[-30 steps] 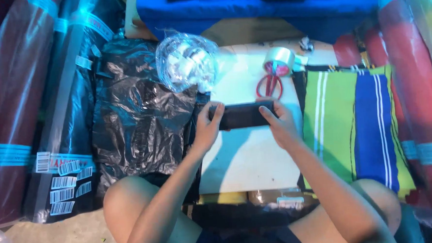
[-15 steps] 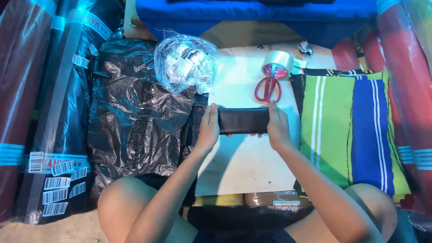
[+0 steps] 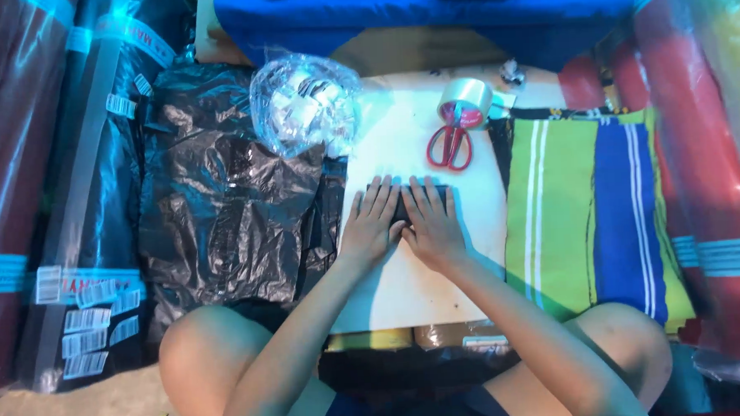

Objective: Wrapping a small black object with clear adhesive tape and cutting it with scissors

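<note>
My left hand point(image 3: 371, 225) and my right hand point(image 3: 431, 224) lie flat side by side, fingers spread, on a small black folded item point(image 3: 403, 206) that rests on a white board point(image 3: 400, 140). The black item is almost wholly hidden under my palms; only a dark strip shows between and beyond my fingers. Red-handled scissors point(image 3: 449, 146) lie on the board just beyond my right hand. A roll of clear tape point(image 3: 465, 102) stands at the scissors' far end.
A crumpled clear plastic bag point(image 3: 305, 103) holding small items sits at the board's far left corner. Black plastic sheeting point(image 3: 220, 206) lies to the left, striped green-and-blue fabric point(image 3: 586, 207) to the right. Wrapped fabric rolls point(image 3: 19, 182) flank both sides. A blue box point(image 3: 428, 14) stands beyond.
Earlier both hands held the black item by its ends above the board. Now the hands have come together, palms down, pressing it flat on the board.
</note>
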